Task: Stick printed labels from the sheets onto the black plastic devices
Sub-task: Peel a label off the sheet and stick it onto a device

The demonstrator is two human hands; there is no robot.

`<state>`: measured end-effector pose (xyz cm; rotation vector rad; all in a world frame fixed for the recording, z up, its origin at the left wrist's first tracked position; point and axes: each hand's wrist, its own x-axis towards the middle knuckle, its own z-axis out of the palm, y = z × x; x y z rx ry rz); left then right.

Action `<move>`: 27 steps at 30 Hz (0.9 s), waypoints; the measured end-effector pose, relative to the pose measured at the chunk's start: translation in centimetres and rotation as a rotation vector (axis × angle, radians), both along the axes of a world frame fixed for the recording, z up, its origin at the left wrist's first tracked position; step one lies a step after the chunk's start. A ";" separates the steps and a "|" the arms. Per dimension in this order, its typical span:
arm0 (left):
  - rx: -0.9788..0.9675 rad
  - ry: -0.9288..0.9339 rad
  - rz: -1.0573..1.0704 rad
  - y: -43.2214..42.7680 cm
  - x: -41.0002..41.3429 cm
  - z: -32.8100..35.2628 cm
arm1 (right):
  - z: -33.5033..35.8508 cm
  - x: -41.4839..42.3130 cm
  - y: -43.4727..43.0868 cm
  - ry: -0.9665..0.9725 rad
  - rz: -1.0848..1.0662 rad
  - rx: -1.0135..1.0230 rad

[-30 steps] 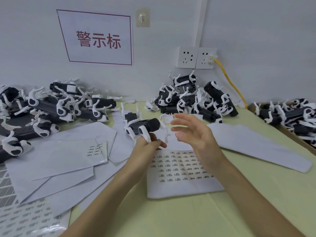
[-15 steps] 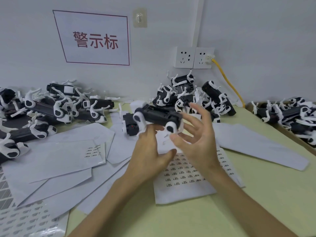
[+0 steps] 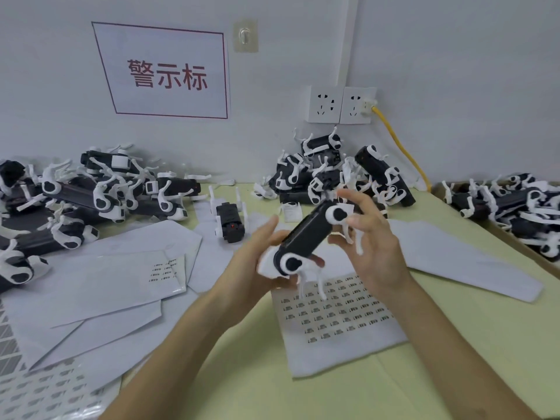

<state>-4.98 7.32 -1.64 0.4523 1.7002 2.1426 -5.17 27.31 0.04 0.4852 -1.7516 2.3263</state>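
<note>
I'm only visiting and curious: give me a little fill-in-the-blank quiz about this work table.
1. The left hand and right hand hold one black device above a sheet of printed ____.
2. The cable plugged into the wall socket is ____.
3. The wall sign bears three ____ characters.
Missing words: labels, yellow, red.

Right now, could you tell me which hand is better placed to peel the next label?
Probably right: left hand grips the device; right hand pinches its far end directly above the label sheet.
</note>
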 end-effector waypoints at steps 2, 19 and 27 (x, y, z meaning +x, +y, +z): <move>-0.046 0.043 -0.035 0.3 0.3 -0.1 | -0.1 0.0 -0.2 -0.012 0.005 0.057; -0.061 0.137 0.242 1.0 0.1 -1.2 | -0.7 -0.2 -0.9 0.018 -0.024 0.137; -0.102 0.155 0.252 1.2 0.1 -1.4 | -0.8 0.1 -1.2 0.097 -0.132 0.161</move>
